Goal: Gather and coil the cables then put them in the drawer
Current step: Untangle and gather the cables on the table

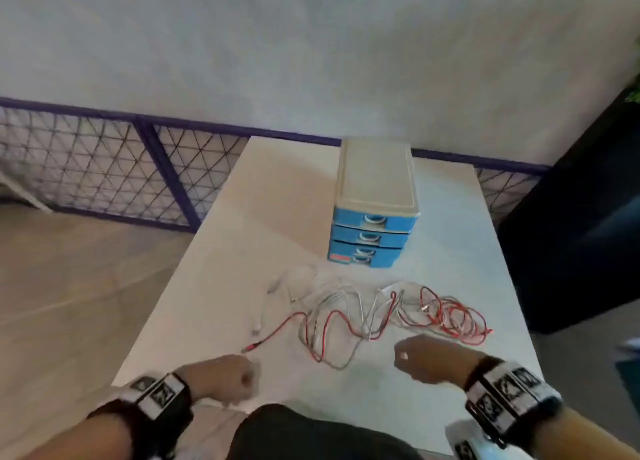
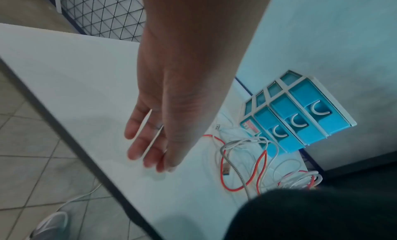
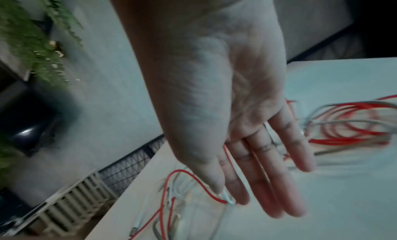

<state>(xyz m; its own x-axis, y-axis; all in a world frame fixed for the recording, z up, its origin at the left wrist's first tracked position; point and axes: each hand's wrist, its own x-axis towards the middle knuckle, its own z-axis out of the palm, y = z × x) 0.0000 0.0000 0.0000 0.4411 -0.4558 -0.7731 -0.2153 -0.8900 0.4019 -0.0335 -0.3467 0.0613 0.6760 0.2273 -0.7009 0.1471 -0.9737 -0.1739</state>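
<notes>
A loose tangle of red, grey and white cables (image 1: 381, 314) lies spread across the white table (image 1: 277, 200), also seen as cables (image 2: 244, 160) and cables (image 3: 348, 124) in the wrist views. Behind it stands a small blue three-drawer unit (image 1: 372, 214) with a beige top, all drawers closed; the same drawer unit (image 2: 300, 114) shows in the left wrist view. My left hand (image 1: 225, 376) hovers near the table's front edge, close to a red cable's plug end, fingers relaxed and empty (image 2: 146, 141). My right hand (image 1: 429, 359) hovers just in front of the tangle, fingers (image 3: 268, 172) straight, holding nothing.
A purple-framed wire mesh fence (image 1: 104, 158) runs behind the table. A dark panel (image 1: 571, 234) stands at the right. Tiled floor (image 2: 32, 158) and a shoe (image 2: 51, 225) lie below the table's left edge. A green plant (image 3: 32, 31) is off to the right.
</notes>
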